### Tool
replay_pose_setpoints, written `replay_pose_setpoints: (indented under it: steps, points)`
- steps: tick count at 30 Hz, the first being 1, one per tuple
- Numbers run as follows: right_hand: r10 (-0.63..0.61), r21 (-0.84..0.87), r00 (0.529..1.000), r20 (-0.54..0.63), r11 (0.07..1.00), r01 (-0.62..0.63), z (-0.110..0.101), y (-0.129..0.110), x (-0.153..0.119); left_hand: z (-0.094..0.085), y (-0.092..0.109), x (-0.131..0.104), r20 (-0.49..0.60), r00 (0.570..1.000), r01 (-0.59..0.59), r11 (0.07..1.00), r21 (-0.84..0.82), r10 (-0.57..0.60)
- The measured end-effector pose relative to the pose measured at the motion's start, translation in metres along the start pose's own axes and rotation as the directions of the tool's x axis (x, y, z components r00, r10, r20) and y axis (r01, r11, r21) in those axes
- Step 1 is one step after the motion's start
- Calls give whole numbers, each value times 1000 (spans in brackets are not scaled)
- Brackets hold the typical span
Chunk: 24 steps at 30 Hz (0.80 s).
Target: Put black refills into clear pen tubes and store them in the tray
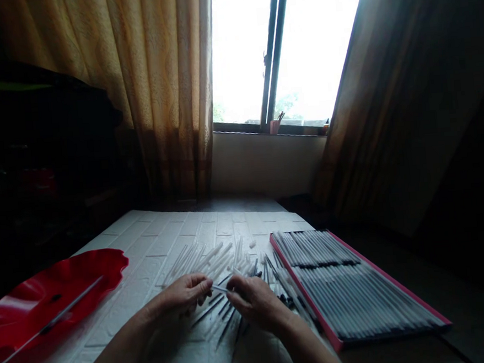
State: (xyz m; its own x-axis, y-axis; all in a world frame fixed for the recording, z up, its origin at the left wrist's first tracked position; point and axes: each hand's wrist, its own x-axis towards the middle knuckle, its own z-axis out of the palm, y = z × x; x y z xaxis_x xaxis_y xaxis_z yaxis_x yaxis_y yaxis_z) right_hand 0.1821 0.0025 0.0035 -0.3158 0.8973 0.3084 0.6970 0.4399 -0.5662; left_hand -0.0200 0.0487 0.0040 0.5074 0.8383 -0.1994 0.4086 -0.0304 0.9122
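Over the middle of the table, my left hand (pixel 184 294) and my right hand (pixel 254 301) face each other, fingers closed. Both pinch a thin pale pen (pixel 220 288), one at each end. Exactly which parts it has is too small to tell. Loose clear pen barrels (pixel 185 260) lie spread just beyond my hands. Dark slim sticks, like pen refills (pixel 225 326), fan out beneath and around my fingers; my right hand hides some of them. Beside my right forearm is a shallow red-edged box (pixel 305 294), filled with rows of pens (pixel 366 300).
A red wavy-edged dish (pixel 102 260) stands at the left with one long pen (pixel 76 300) across it. The white brick-patterned tabletop (pixel 212 223) lies under everything. A window, curtains (pixel 165 98) and a small pink cup (pixel 274 126) on the sill are behind.
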Motion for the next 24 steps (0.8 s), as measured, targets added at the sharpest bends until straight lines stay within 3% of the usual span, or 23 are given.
replay_pose_setpoints:
  steps: [3,7,10,14,17,24]
  points:
    - [26,-24,998,-52,999,-27,-10,-2,-4,-3,-1,1,-13,1000,8,1000,-25,-9]
    - [186,147,969,-164,976,-162,-40,15,-23,-5,-2,2,-56,998,-14,998,-64,10]
    - [380,230,899,-219,915,-331,-73,39,-45,-5,-3,3,-80,996,-31,996,-79,25]
    - [569,-41,769,-291,796,-604,-108,65,-71,-5,-1,2,-120,991,-72,992,-99,60]
    - [629,-213,721,-291,692,-690,-112,71,-79,-6,1,-1,-151,985,-99,989,-112,82]
    - [628,-309,721,-294,651,-693,-98,66,-81,-7,6,-5,-232,968,-134,982,-136,100]
